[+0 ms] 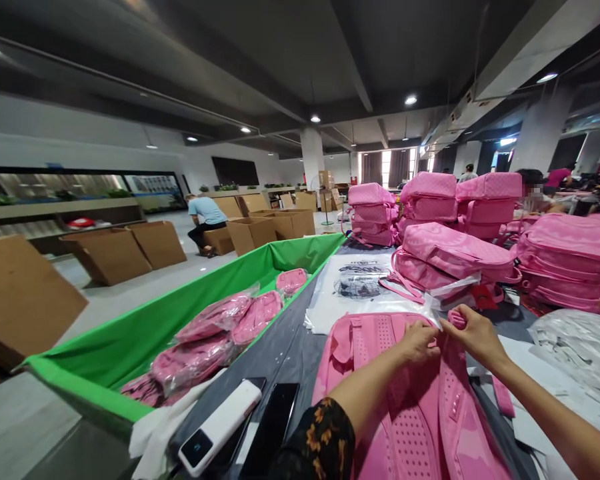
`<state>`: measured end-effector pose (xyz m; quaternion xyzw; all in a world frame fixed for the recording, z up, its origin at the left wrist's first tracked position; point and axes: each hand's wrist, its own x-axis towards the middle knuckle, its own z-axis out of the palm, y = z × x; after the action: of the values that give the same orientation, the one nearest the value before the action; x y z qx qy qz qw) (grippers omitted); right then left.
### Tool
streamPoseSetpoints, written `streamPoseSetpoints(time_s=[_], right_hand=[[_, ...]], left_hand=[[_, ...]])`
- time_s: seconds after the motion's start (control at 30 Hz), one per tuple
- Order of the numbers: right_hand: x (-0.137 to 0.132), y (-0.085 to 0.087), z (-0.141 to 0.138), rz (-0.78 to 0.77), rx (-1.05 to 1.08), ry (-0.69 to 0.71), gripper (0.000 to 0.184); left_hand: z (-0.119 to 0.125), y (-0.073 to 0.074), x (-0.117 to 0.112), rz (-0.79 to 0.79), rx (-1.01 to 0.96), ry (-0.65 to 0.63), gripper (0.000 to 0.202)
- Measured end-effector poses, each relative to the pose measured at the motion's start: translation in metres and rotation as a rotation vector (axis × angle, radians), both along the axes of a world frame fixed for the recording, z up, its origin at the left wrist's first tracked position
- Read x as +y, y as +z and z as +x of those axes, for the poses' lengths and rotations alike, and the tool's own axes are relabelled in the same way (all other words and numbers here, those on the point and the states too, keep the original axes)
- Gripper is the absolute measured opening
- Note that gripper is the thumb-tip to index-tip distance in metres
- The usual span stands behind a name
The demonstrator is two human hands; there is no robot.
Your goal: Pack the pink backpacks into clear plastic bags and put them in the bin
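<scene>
A pink backpack (415, 413) lies on the table in front of me, its perforated back panel and shoulder straps facing up. My left hand (421, 341) is closed at the top edge of the bag, fingers curled; what they hold is hidden. Close beside it, my right hand (477, 337) pinches the end of a thin, whitish plastic strip (434, 315) near the top of the shoulder strap (453, 387). A rolled pink strap end (457, 319) shows by the right fingers. Just behind both hands lies another pink backpack (450, 253).
Stacked pink backpacks (427, 197) stand at the back. Printed plastic bags (330, 293) lie left of them. A green-lined bin (105, 333) holds wrapped pink pouches (215, 317). A white power bank (220, 427) and a black phone (275, 427) lie front left. A person (207, 217) sits among cartons.
</scene>
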<state>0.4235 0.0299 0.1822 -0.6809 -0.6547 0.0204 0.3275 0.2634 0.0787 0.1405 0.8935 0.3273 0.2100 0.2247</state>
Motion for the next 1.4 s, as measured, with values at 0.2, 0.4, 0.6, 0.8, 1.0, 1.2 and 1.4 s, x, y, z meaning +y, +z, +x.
streamPoseSetpoints(time_s=[0.2, 0.4, 0.6, 0.8, 1.0, 1.2, 1.4], right_hand=[[-0.049, 0.01, -0.015, 0.203, -0.066, 0.058, 0.045], [-0.094, 0.019, -0.049, 0.598, 0.038, 0.179, 0.021], [-0.121, 0.038, -0.057, 0.56, 0.136, 0.179, 0.027], [-0.106, 0.058, -0.036, 0.31, 0.399, 0.145, 0.055], [-0.081, 0.061, -0.042, 0.099, 0.561, 0.268, 0.063], [-0.077, 0.041, -0.023, -0.028, 0.821, 0.322, 0.08], [-0.076, 0.038, -0.016, 0.063, 0.844, 0.277, 0.076]], left_hand=[[0.003, -0.014, -0.013, -0.004, -0.165, 0.003, 0.023], [0.005, -0.019, -0.016, -0.01, -0.291, 0.036, 0.015], [-0.001, -0.009, -0.012, -0.085, -0.352, 0.045, 0.01], [-0.04, 0.048, -0.068, -0.007, -0.737, 0.135, 0.045], [-0.032, 0.075, -0.111, -0.476, -0.754, -0.112, 0.056], [-0.033, 0.063, -0.096, -0.619, -0.952, -0.032, 0.063], [-0.026, 0.071, -0.092, -0.805, -1.067, -0.061, 0.064]])
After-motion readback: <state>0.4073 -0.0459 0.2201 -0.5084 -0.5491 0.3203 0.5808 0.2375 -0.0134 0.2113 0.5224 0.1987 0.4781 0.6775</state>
